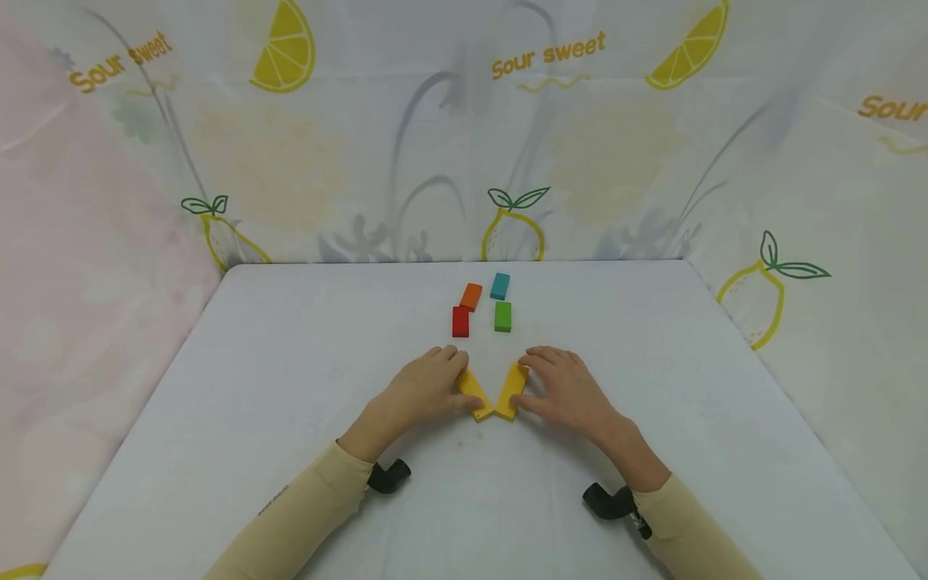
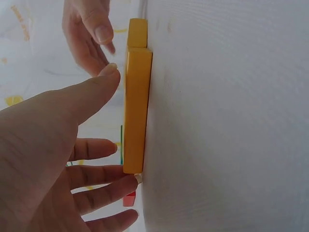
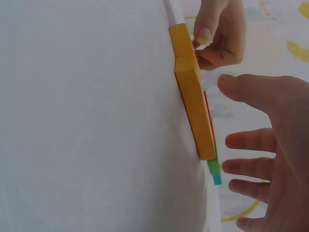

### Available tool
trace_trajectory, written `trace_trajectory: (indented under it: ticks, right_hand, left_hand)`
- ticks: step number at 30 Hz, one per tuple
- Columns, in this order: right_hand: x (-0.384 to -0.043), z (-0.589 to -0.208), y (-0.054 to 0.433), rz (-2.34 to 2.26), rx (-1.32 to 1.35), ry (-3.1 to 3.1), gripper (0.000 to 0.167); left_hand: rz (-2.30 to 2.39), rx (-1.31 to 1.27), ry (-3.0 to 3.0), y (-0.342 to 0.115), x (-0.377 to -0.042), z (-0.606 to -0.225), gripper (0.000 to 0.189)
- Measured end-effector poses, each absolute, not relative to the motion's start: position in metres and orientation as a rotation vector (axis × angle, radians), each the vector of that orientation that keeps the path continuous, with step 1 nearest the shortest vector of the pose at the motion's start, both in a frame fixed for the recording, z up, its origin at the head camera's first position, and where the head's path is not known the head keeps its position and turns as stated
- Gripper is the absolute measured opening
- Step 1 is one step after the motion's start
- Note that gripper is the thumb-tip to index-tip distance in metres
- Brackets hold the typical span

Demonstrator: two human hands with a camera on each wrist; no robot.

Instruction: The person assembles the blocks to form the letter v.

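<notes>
Your left hand (image 1: 428, 385) has its fingers spread wide at the left yellow block (image 1: 473, 385), a fingertip at its far end, while your right hand (image 1: 569, 391), fingers also parted wide, is just beside the right yellow block (image 1: 513, 387). Both yellow blocks lie on the white table (image 1: 290, 338) (their near ends meet in a V). Farther from you lie the red block (image 1: 460, 322), orange block (image 1: 471, 297), green block (image 1: 503, 316) and blue block (image 1: 500, 286)

Is a white counter (image 1: 290, 362) bearing two yellow blocks (image 1: 476, 389) meeting in a V, plus a red block (image 1: 460, 321), orange block (image 1: 471, 296), green block (image 1: 503, 316) and blue block (image 1: 500, 286) beyond
</notes>
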State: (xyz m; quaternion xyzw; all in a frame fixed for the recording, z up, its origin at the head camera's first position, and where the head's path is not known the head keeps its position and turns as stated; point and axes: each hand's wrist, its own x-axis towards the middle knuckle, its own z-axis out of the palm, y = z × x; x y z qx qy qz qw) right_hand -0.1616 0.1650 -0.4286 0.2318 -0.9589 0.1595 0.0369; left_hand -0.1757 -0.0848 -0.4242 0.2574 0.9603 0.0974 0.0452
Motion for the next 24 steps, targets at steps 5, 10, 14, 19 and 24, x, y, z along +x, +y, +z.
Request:
trace_trajectory:
  ticks: [5, 10, 14, 19, 24]
  right_hand:
    - [-0.165, -0.428, 0.169, 0.51, 0.7, -2.955, 0.056]
    - [-0.171, -0.426, 0.171, 0.537, 0.71, -2.941, 0.055]
    - [-0.177, -0.426, 0.173, 0.535, 0.727, -2.927, 0.055]
    - [-0.183, -0.428, 0.177, 0.528, 0.724, -2.901, 0.054]
    - [-0.186, -0.429, 0.179, 0.55, 0.729, -2.873, 0.052]
  left_hand:
    - [0.319, 0.802, 2.95, -0.083, -0.176, -0.424, 0.061]
    - [0.261, 0.859, 2.967, -0.082, -0.174, -0.421, 0.067]
    - [0.264, 0.943, 2.923, -0.082, -0.168, -0.418, 0.067]
    - [0.28, 1.059, 2.832, -0.077, -0.157, -0.419, 0.073]
    - [0.276, 1.066, 2.777, -0.073, -0.146, -0.417, 0.08]
